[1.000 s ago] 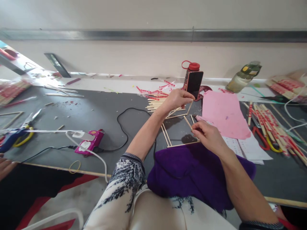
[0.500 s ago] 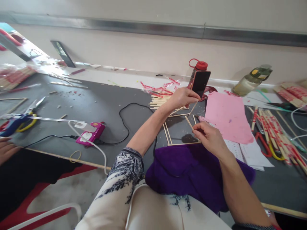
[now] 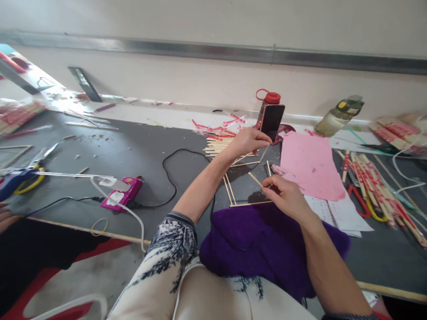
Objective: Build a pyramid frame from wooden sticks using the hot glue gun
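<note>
My left hand (image 3: 251, 141) reaches forward, its fingertips pinched on the upper end of a thin wooden stick (image 3: 264, 154) that slants up from a frame of sticks (image 3: 250, 204). The frame lies on the grey table against a purple cloth (image 3: 247, 231). Closer to me, my right hand (image 3: 285, 193) holds a short wooden stick (image 3: 255, 179) between thumb and fingers, its free end pointing up and left over the frame. Behind my left hand lies a pile of loose sticks (image 3: 215, 146). Part of the frame is hidden under my right hand.
A phone (image 3: 275, 120) leans on a red-capped bottle (image 3: 272, 97). On the right are pink paper (image 3: 310, 166), scissors (image 3: 358, 200), wrapped sticks (image 3: 376, 182) and a green bottle (image 3: 338, 116). At left, a purple box (image 3: 128, 191) with cables, plus another person's hand (image 3: 6, 218).
The short stick in my right hand has tilted flatter and shifted left relative to the frame. My left hand keeps its pinch. The whole view has shifted slightly.
</note>
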`<state>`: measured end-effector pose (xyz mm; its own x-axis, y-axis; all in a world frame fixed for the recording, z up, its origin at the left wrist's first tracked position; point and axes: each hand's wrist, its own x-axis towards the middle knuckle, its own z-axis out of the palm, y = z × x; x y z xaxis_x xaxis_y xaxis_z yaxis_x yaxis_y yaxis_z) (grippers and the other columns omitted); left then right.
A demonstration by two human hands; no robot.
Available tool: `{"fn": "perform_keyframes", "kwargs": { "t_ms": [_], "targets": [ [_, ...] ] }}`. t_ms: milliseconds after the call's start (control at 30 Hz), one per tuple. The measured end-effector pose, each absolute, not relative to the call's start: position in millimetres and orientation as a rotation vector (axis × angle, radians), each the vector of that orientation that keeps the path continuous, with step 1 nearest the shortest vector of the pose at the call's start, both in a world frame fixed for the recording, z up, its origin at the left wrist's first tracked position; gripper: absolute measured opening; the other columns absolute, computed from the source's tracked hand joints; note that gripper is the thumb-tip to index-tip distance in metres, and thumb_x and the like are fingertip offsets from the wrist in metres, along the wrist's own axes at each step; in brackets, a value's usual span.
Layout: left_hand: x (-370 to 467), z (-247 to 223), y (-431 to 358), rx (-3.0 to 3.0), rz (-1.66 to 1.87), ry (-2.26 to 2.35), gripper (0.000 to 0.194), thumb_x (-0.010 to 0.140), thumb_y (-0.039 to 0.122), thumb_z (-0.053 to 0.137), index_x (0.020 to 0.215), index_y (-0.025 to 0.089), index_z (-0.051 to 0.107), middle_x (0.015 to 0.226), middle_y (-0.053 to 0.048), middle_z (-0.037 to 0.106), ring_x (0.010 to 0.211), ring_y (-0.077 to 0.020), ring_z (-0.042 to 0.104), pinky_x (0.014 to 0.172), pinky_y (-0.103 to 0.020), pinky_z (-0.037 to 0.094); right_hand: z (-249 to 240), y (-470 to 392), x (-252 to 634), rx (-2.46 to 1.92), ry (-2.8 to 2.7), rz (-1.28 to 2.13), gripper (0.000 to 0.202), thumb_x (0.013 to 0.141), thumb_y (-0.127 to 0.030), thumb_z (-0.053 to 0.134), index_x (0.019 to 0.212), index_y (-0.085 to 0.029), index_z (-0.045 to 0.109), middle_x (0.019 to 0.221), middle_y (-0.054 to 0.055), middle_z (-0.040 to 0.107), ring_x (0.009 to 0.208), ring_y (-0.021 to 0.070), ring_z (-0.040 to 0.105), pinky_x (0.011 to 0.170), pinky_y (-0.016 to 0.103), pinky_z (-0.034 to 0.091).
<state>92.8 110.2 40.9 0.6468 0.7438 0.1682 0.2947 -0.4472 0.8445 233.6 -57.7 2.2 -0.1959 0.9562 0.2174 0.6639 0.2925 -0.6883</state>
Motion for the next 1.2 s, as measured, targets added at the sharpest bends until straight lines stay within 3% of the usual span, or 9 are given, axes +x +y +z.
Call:
{"fn": "perform_keyframes", "kwargs": {
  "t_ms": [167, 333, 533, 667, 833, 1200],
  "targets": [
    [92, 44, 108, 2.015, 0.669, 0.829, 0.023, 0.077, 0.022, 0.059, 0.091, 0.014, 0.075, 0.068, 0.001, 0.066, 0.049, -0.0065, 0.056, 0.053, -0.018, 0.044, -2, -54, 231, -1.471, -1.893, 0.699, 0.010, 0.084, -0.022, 0.058, 0.094, -0.021, 0.061, 0.081, 0.000, 0.065, 0.066, 0.0127, 0.058, 0.061, 0.025, 0.044],
    [91, 45, 109, 2.020, 0.677, 0.820, 0.024, 0.076, 0.023, 0.060, 0.092, 0.013, 0.075, 0.063, 0.001, 0.064, 0.048, -0.0068, 0.055, 0.052, -0.018, 0.042, -4, -52, 230, -1.458, -1.890, 0.688, 0.010, 0.084, -0.022, 0.058, 0.091, -0.021, 0.063, 0.090, 0.001, 0.067, 0.065, 0.0119, 0.059, 0.063, 0.026, 0.046],
    [90, 43, 111, 2.035, 0.669, 0.800, 0.027, 0.077, 0.027, 0.060, 0.093, 0.012, 0.075, 0.057, 0.001, 0.062, 0.047, -0.0070, 0.053, 0.051, -0.018, 0.041, -11, -43, 248, -1.520, -1.799, 0.501, 0.017, 0.088, -0.027, 0.053, 0.096, -0.022, 0.067, 0.091, 0.003, 0.070, 0.079, 0.0171, 0.064, 0.072, 0.030, 0.049],
    [89, 45, 110, 2.039, 0.658, 0.810, 0.027, 0.077, 0.027, 0.059, 0.093, 0.012, 0.075, 0.055, 0.001, 0.062, 0.047, -0.0071, 0.053, 0.050, -0.018, 0.040, -8, -35, 268, -1.624, -1.740, 0.380, 0.021, 0.089, -0.030, 0.052, 0.099, -0.023, 0.069, 0.096, 0.004, 0.071, 0.078, 0.0177, 0.066, 0.069, 0.030, 0.049],
    [89, 44, 113, 1.995, 0.674, 0.796, 0.028, 0.075, 0.027, 0.060, 0.093, 0.011, 0.074, 0.055, 0.001, 0.062, 0.047, -0.0074, 0.053, 0.050, -0.018, 0.040, -4, -32, 284, -1.742, -1.685, 0.275, 0.023, 0.088, -0.038, 0.055, 0.092, -0.022, 0.071, 0.091, 0.004, 0.073, 0.074, 0.0175, 0.066, 0.064, 0.030, 0.047],
    [91, 43, 116, 1.962, 0.721, 0.828, 0.026, 0.073, 0.029, 0.063, 0.088, 0.013, 0.076, 0.057, 0.000, 0.062, 0.046, -0.0067, 0.052, 0.048, -0.019, 0.039, -22, -35, 291, -1.789, -1.559, 0.168, 0.020, 0.087, -0.034, 0.056, 0.091, -0.021, 0.071, 0.087, 0.003, 0.072, 0.074, 0.0168, 0.065, 0.064, 0.029, 0.046]
  ]
}}
